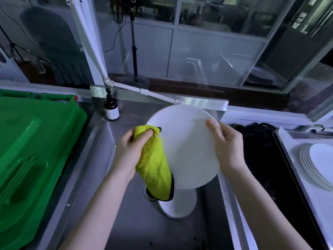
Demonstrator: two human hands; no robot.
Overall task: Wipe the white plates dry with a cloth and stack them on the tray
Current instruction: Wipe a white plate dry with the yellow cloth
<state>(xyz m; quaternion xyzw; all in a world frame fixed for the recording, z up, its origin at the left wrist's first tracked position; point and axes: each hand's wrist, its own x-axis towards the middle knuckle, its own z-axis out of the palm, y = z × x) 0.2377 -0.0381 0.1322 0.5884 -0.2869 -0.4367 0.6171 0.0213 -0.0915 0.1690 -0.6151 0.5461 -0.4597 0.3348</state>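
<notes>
Two bare forearms reach up from the bottom edge over a stainless steel sink point(129, 222) sunk into the steel bench. The left hand point(128, 150) is clenched round the bunched top of a yellow-green terry cloth with black trim point(155, 165), its fingers curled into the fabric. It presses the cloth against the left edge of a round white plate point(187, 145), and the rest of the cloth hangs down in front of the plate's lower left. The right hand point(228, 147) grasps the same plate at its right rim, thumb across the face and fingers behind. The plate is held tilted above the basin.

Below it another white plate point(178, 204) lies in the sink, partly hidden by the cloth; there may be more than one there. On the right a stack of white plates point(317, 165) rests on a metal tray lined with white paper point(288, 141), well apart from the hands.

At the sink's far left corner stands a brown pump bottle point(111, 107) with a pale label, its print too small to read. A green plastic bin lid point(36, 141) fills the left side.
</notes>
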